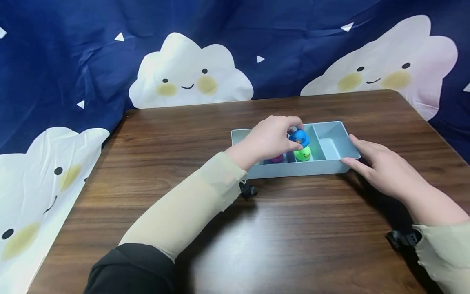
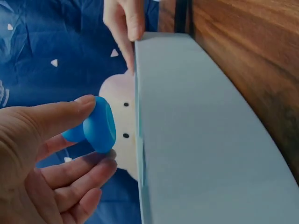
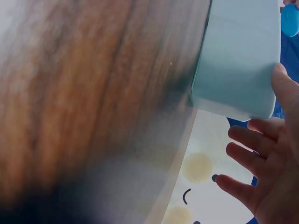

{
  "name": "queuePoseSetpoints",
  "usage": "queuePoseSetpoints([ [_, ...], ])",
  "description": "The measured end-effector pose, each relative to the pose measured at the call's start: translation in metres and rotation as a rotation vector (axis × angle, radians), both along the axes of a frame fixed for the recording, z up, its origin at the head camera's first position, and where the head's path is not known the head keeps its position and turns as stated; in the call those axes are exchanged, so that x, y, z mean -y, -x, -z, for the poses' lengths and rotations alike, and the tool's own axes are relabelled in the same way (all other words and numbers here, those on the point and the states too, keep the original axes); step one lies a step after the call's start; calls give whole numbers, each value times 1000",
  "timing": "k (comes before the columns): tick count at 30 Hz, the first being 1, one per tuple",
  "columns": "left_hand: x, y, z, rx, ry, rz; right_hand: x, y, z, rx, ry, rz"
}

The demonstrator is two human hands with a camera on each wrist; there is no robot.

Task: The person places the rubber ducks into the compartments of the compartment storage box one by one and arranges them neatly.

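In the head view my left hand (image 1: 269,136) pinches a blue toy duck (image 1: 300,138) between thumb and fingers, above a light blue divided box (image 1: 293,169). The left wrist view shows the blue duck (image 2: 100,125) held above the box's rim. A green toy duck (image 1: 303,154) sits in a middle compartment, below the blue one. Left of it a pink toy (image 1: 276,159) shows partly, mostly hidden by my left hand and the box's wall. My right hand (image 1: 385,169) touches the box's right end, thumb at the near corner, fingers fairly straight along the end wall.
The box stands on a brown wooden table (image 1: 176,134), whose right edge runs beyond my right hand. Behind the table hangs a dark blue cloth (image 1: 279,24) with white smiling clouds. A black wrist device (image 1: 247,190) sits under my left wrist.
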State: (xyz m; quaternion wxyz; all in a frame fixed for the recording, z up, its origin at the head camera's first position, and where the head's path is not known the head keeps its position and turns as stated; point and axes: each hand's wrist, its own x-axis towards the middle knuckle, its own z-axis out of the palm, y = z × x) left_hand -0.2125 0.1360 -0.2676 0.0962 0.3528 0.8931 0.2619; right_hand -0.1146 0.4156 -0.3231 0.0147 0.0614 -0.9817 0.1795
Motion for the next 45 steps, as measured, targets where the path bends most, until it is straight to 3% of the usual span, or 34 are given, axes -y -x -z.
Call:
queuePoseSetpoints([
  [8, -26, -1, 2, -95, 48, 72, 2, 0, -2, 17, 1, 8],
  [14, -47, 1, 0, -112, 54, 89, 3, -1, -2, 11, 0, 12],
  [32, -90, 2, 10, -145, 98, 35, 1, -2, -4, -8, -5, 2],
  [45, -107, 2, 20, -202, 159, 9, -2, -3, -4, -22, 2, -5],
])
